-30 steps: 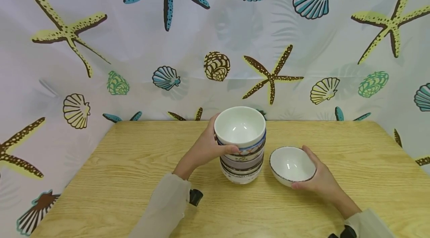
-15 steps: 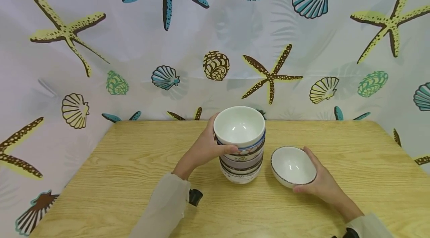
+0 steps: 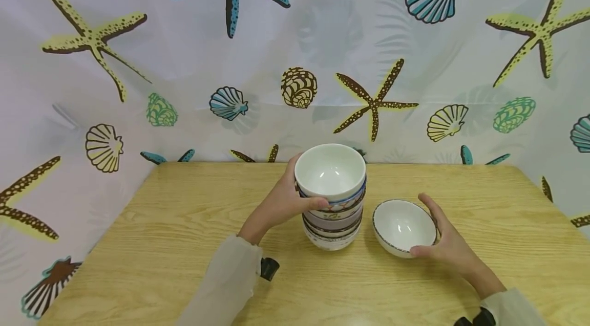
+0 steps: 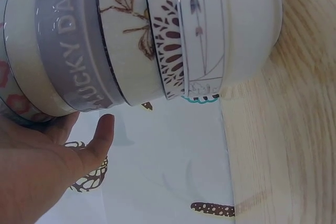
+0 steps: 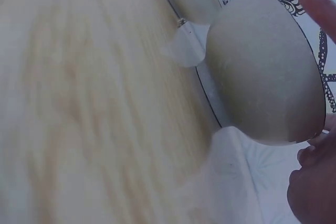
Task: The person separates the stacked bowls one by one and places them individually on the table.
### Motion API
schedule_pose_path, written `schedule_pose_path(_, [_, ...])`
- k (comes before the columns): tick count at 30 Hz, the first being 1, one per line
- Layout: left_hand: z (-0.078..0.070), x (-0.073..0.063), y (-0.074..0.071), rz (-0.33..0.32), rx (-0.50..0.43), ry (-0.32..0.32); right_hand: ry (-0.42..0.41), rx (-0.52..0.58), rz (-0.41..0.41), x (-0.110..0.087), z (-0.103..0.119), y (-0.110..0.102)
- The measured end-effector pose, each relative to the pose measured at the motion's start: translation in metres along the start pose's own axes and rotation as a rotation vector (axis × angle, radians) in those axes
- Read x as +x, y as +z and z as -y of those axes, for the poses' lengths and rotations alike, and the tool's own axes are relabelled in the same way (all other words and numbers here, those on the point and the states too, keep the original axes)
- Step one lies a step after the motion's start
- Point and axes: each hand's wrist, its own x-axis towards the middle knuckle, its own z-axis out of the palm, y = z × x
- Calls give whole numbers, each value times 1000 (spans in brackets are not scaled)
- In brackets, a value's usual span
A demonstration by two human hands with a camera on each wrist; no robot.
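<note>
A tall stack of bowls (image 3: 333,226) with varied patterned sides stands at the middle of the table, a plain white bowl (image 3: 330,172) uppermost. My left hand (image 3: 285,198) grips the upper part of the stack from the left, thumb across the front. In the left wrist view, one band of the stacked bowls (image 4: 68,40) reads "LUCKY DAY". Just right of the stack, apart from it, a single white bowl (image 3: 404,226) with a dark speckled rim sits upright on the table. My right hand (image 3: 449,244) is spread at its right side, thumb by the near rim, fingers lifted off the far rim.
The wooden table (image 3: 184,254) spreads to both sides and in front. Behind it hangs a white curtain (image 3: 258,60) printed with starfish and shells. Small black devices are strapped at both wrists, below pale sleeves (image 3: 226,280).
The single bowl moved slightly right, away from the stack, with my right hand on it. Then the right hand's fingers spread and came off its rim. My left hand stayed on the stack.
</note>
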Motion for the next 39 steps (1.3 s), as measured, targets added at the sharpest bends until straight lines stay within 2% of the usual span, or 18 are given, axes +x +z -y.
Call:
schedule_pose_path(13, [1,1,1,3,-13,4,-10,54,18,5,8,-9])
schedule_pose_path(18, [2,1,1,1,-14,2,-40,8,19,9,14,-11])
schedule_pose_path(25, [1,1,1,8,-9,1,-76,3,29,16,24,-13])
schedule_pose_path(39, [-3,2,-2,34,2,2,-107,-49,56,36,51,-13])
